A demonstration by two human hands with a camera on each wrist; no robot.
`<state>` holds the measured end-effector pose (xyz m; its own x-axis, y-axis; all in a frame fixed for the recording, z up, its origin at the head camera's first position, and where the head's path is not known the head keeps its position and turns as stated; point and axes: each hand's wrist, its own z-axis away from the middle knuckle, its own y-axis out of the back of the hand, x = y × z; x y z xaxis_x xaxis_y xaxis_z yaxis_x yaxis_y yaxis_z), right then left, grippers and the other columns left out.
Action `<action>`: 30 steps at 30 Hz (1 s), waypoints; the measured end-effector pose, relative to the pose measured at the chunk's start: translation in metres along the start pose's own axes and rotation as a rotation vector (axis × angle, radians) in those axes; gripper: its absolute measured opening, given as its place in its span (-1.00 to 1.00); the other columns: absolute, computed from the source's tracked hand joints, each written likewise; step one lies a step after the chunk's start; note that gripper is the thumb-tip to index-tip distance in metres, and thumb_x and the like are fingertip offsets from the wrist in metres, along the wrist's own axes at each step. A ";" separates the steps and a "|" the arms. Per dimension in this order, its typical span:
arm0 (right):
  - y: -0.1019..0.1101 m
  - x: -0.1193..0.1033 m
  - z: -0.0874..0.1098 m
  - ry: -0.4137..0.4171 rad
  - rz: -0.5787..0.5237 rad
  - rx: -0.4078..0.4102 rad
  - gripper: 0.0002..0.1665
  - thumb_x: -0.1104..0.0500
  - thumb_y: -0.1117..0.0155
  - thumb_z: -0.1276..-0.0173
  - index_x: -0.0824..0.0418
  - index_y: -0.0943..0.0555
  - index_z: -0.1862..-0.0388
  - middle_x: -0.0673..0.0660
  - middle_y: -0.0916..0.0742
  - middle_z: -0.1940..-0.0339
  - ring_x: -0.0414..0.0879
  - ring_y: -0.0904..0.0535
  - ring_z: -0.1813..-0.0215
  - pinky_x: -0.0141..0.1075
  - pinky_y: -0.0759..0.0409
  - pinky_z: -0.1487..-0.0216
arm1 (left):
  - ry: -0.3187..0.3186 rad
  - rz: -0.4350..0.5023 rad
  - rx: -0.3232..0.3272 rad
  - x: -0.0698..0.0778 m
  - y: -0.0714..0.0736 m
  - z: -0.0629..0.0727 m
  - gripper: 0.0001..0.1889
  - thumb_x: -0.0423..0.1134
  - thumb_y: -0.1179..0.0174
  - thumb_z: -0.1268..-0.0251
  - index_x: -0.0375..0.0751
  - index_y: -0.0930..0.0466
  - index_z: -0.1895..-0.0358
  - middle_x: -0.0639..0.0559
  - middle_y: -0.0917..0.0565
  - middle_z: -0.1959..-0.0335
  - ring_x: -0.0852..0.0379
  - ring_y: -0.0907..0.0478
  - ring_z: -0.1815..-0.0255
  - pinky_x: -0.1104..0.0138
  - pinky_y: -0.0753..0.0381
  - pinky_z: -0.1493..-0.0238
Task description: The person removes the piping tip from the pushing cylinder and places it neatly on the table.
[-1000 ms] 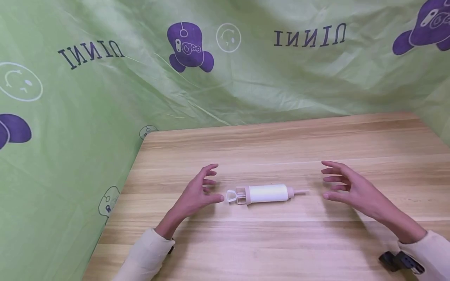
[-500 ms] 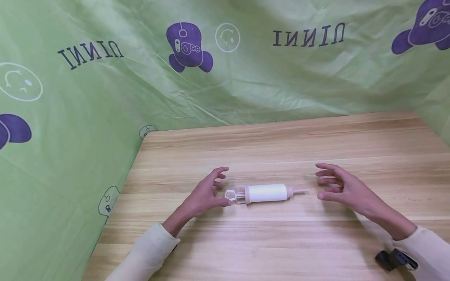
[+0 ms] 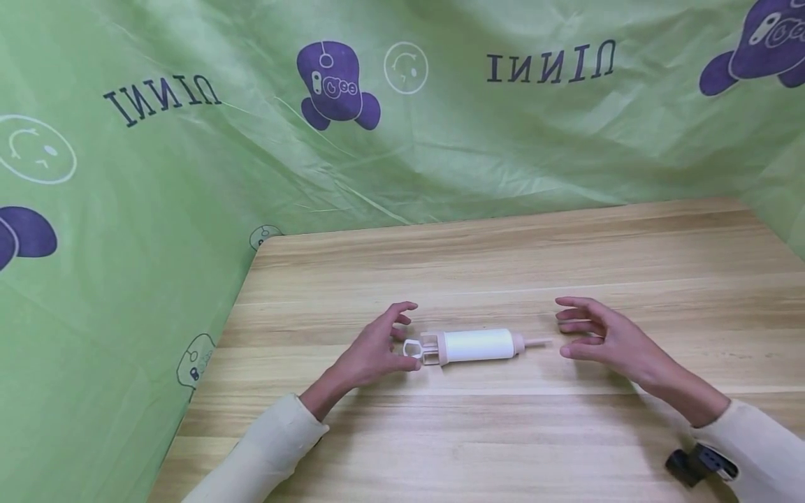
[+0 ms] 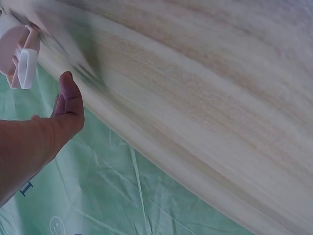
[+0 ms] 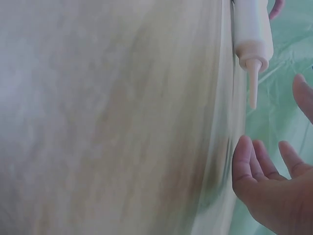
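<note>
A large syringe (image 3: 479, 346) with a white barrel, pale pink end pieces and a thin nozzle lies sideways on the wooden table (image 3: 478, 433). Its ring-shaped handle (image 3: 413, 349) points left. My left hand (image 3: 372, 353) is spread at that handle, thumb on the near side and fingers on the far side, not closed round it. Past the nozzle tip (image 3: 539, 342) on the right is my right hand (image 3: 606, 342), fingers loosely bent and holding nothing. In the right wrist view, the nozzle points toward my right fingers (image 5: 242, 161). The left wrist view catches the white handle (image 4: 27, 68) beyond my thumb.
Green cloth (image 3: 440, 168) with purple figures and lettering hangs behind the table and along its left side. A small black device (image 3: 701, 464) sits at my right sleeve. The table's back edge runs along the foot of the cloth.
Both hands have moved inward, toward the syringe's two ends. My left thumb has come up beside the handle, and my right hand is closer to the nozzle. The syringe lies in place.
</note>
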<state>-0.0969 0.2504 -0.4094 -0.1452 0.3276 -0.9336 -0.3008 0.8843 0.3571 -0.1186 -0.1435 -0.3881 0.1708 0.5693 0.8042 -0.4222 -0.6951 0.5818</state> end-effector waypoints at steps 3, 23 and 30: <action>-0.002 0.001 -0.001 -0.028 -0.022 -0.004 -0.15 0.34 -0.40 -0.31 0.44 -0.20 -0.48 0.46 -0.51 -0.25 -0.31 -0.56 -0.11 -0.44 -0.58 0.02 | 0.019 0.010 -0.003 0.001 -0.002 0.000 -0.06 -0.32 -0.55 0.00 -0.08 -0.20 -0.47 -0.22 -0.49 -0.25 -0.18 -0.54 -0.18 -0.03 -0.54 -0.08; -0.013 -0.003 -0.007 -0.102 -0.051 -0.009 -0.15 0.26 -0.46 -0.28 0.41 -0.27 -0.46 0.42 -0.53 -0.26 -0.13 -0.55 -0.16 -0.44 -0.55 -0.03 | 0.072 0.030 0.009 0.002 -0.011 -0.006 -0.15 -0.34 -0.56 0.03 -0.12 -0.31 -0.39 -0.20 -0.52 -0.19 -0.11 -0.55 -0.06 0.04 -0.56 -0.01; -0.019 -0.004 -0.009 -0.102 -0.010 0.021 -0.18 0.25 -0.49 -0.24 0.43 -0.33 -0.41 0.39 -0.58 -0.21 0.06 -0.55 -0.16 -0.45 -0.54 -0.04 | 0.089 0.053 0.020 0.003 -0.015 -0.008 -0.15 -0.37 -0.56 0.06 -0.13 -0.34 -0.37 -0.15 -0.54 -0.14 -0.07 -0.56 -0.01 0.08 -0.56 0.02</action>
<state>-0.0997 0.2294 -0.4119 -0.0450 0.3503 -0.9356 -0.2816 0.8941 0.3483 -0.1185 -0.1277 -0.3954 0.0687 0.5677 0.8204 -0.4109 -0.7332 0.5418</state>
